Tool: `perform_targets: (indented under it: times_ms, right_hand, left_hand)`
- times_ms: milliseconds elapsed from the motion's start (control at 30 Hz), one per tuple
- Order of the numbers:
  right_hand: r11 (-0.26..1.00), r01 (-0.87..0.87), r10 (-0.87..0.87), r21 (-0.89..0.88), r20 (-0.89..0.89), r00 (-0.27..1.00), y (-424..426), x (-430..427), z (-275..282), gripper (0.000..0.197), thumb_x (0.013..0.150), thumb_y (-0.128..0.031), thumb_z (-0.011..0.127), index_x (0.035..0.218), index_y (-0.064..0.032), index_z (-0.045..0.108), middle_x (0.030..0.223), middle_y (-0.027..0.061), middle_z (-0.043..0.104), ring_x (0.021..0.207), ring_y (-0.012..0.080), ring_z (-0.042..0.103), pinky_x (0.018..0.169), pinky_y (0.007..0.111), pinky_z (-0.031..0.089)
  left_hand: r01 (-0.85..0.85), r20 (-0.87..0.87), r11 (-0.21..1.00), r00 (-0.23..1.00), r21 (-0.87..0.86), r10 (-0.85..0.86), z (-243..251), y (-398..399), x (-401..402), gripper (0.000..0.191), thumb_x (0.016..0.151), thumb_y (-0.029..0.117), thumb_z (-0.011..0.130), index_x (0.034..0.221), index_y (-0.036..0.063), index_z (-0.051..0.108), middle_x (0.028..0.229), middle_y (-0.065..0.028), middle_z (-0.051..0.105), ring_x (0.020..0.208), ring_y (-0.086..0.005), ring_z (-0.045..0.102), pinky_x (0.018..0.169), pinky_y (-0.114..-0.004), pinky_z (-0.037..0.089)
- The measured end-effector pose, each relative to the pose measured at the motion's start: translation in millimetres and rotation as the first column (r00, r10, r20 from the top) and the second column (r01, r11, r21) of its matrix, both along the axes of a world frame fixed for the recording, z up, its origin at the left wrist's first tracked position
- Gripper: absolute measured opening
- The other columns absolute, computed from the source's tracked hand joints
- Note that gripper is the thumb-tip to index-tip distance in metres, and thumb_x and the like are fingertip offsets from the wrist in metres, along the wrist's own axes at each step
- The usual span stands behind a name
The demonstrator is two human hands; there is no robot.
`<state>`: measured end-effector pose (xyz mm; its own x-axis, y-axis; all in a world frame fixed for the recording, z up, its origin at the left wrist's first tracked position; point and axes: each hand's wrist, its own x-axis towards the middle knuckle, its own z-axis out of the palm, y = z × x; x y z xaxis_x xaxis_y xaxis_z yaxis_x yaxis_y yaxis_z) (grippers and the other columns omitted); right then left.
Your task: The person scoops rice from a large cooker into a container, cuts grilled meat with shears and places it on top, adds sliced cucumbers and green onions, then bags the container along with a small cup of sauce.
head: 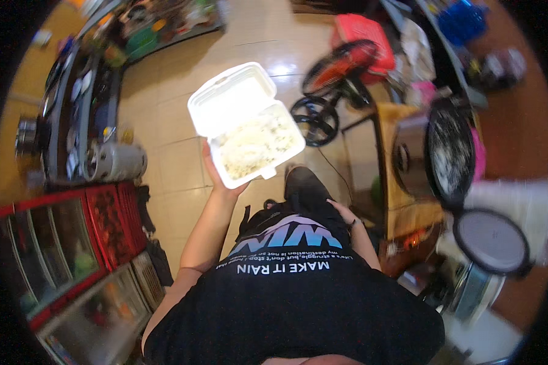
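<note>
My left hand [220, 183] grips a white foam takeaway box [265, 170] from below and along its left side, holding it in front of me above the tiled floor. The box's lid [233, 98] is folded back. Cooked rice [246, 148] with greenish specks fills much of the bottom half; glare washes out its detail. Lower down, my right hand [341, 211] hangs beside my right thigh, apart from the box. Its fingers are partly hidden by my clothes, so whether they are closed cannot be seen.
An electric fan [331, 73] stands ahead to the right, its cord trailing on the floor. A rice cooker [413, 153] with its lid [491, 239] open is at my right. On the left are a gas cylinder [118, 162], a red glass-fronted cabinet [59, 246] and shelving [80, 114].
</note>
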<state>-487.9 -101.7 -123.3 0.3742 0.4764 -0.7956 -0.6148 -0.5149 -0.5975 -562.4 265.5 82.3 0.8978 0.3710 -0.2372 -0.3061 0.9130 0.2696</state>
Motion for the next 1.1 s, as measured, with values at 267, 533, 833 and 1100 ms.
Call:
perform_targets:
  times_ms: [267,533,833,1100]
  right_hand:
    - [0.711,-0.702,0.660,-0.048,0.390,0.642,261.7,173.0,38.7,0.027,0.090,-0.018,0.051,0.103,0.0000,0.066,0.095,0.0082,0.068,0.088,0.0149,0.062,0.078,0.027,0.046]
    - [0.552,-0.462,0.512,0.695,0.155,0.845,655.6,277.7,194.8,0.073,0.096,-0.058,0.027,0.133,0.0030,0.042,0.133,0.0132,0.051,0.123,0.0208,0.047,0.106,0.037,0.030]
    - [-0.117,-0.967,0.204,0.225,0.959,0.199,925.0,357.9,251.4,0.084,0.077,-0.076,0.042,0.120,-0.0057,0.059,0.132,0.0169,0.052,0.132,0.0297,0.039,0.108,0.043,0.025]
    - [0.565,-0.755,-0.023,0.332,0.921,0.388,1068.2,424.8,291.8,0.062,0.083,-0.053,0.054,0.118,-0.0022,0.059,0.132,0.0177,0.051,0.131,0.0313,0.039,0.107,0.044,0.026]
  left_hand:
    - [-0.248,-0.014,0.966,0.968,0.071,0.250,4.4,151.5,37.7,0.084,0.082,0.067,0.046,0.140,0.0074,0.034,0.141,-0.0168,0.041,0.126,-0.0386,0.042,0.103,-0.056,0.035]
    - [-0.404,0.003,0.914,0.914,0.039,0.405,39.9,287.4,98.9,0.085,0.085,0.070,0.036,0.143,0.0071,0.029,0.142,-0.0175,0.039,0.128,-0.0367,0.041,0.104,-0.053,0.036]
    - [-0.406,0.049,0.914,0.913,0.006,0.405,7.9,567.8,188.0,0.116,0.070,0.090,0.017,0.144,0.0023,0.025,0.145,-0.0219,0.033,0.130,-0.0398,0.038,0.108,-0.055,0.028]
    - [-0.289,0.097,0.957,0.952,-0.041,0.291,3.3,839.0,278.7,0.097,0.079,0.080,0.028,0.144,0.0077,0.029,0.143,-0.0172,0.037,0.128,-0.0380,0.040,0.104,-0.056,0.034]
